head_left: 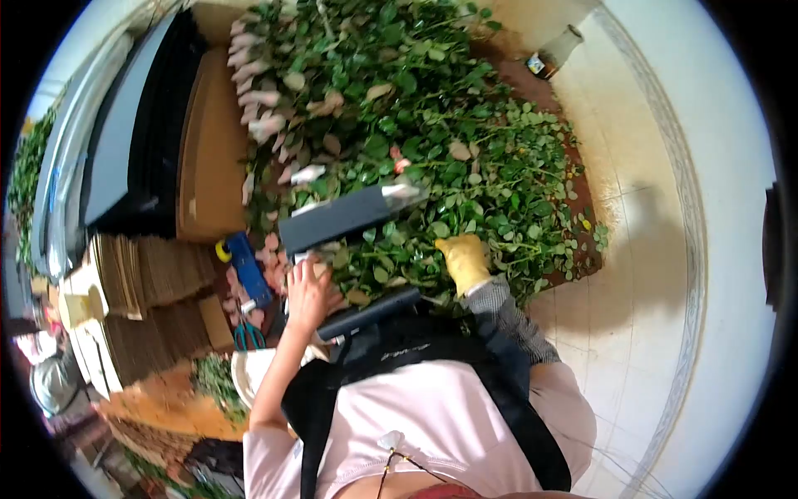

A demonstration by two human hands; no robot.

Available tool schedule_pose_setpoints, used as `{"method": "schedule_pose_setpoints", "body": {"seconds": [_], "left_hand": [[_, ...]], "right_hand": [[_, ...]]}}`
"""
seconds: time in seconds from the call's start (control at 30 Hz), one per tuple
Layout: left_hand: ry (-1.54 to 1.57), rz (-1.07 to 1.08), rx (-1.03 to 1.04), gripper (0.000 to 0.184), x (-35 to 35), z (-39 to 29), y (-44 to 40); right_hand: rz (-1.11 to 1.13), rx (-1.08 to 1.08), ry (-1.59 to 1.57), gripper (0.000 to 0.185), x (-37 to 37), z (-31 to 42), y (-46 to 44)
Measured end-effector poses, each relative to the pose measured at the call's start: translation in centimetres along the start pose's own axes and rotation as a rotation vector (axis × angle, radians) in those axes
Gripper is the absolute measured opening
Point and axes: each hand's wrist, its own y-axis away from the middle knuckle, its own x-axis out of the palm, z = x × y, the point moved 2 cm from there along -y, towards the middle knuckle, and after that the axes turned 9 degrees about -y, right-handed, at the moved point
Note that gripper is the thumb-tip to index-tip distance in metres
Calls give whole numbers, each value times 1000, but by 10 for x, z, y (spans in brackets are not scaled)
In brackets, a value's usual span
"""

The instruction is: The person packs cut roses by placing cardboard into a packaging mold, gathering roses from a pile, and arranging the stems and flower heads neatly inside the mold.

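Leafy rose stems (391, 262) lie between a dark grey bar (332, 220) and a black bar (374, 314) in front of my body. At the left end of this gap, my bare left hand (309, 295) is curled at a pale rose head (320, 269), its fingertips partly hidden. My right hand (463, 259), in a yellow glove, rests among the leaves farther right. Its fingers are bent closed; what lies inside them is hidden by the glove and foliage.
A big heap of roses (416, 75) covers the table beyond, pale heads to the left. Left of me are a blue tool (248, 268), teal-handled scissors (248, 336), cardboard stacks (158, 274) and dark panels (137, 125). A glass bottle (555, 54) stands by the wall.
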Motion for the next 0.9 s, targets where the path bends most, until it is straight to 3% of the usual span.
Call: {"method": "schedule_pose_setpoints", "body": {"seconds": [0.07, 0.13, 0.17, 0.23, 0.3, 0.33, 0.37, 0.43, 0.5, 0.63, 0.7, 0.77, 0.83, 0.9], "left_hand": [[-4, -9, -8, 58, 0, 1, -1], [102, 41, -23, 57, 5, 4, -2], [119, 69, -40, 58, 7, 4, -1], [110, 67, -56, 60, 7, 2, 0], [140, 70, -58, 60, 3, 2, -2], [165, 64, -39, 59, 8, 5, -1], [191, 55, -20, 59, 14, 9, 0], [235, 77, -42, 57, 18, 11, -1], [282, 85, -73, 57, 19, 11, -2], [296, 75, -103, 58, 31, 10, 6], [304, 76, -126, 59, 29, 6, 9], [332, 77, -144, 62, 35, 8, 13], [342, 61, -161, 63, 44, 10, 17], [351, 14, -143, 63, 46, 10, 18]], "right_hand": [[-108, -62, 122, 10, -35, 26, -3], [-266, -26, 107, 25, -49, 38, -2], [-239, 58, 45, 29, -30, 29, 5], [-95, -16, -39, 47, 25, -17, 19], [152, 37, -209, 50, -14, -10, 8], [369, 52, -487, 56, -41, -14, -5], [540, 126, -568, 59, -69, -11, -21], [545, 70, -385, 56, -97, -7, -55], [406, 97, -114, 51, -122, 27, -104], [-295, -503, -233, 47, -83, 60, -212], [-352, -461, 12, 45, -63, 76, -261], [-426, -285, 346, 39, -35, 78, -307], [-210, -101, 284, 29, -6, 64, -343], [-132, -99, 107, 33, -8, 73, -369]]}}
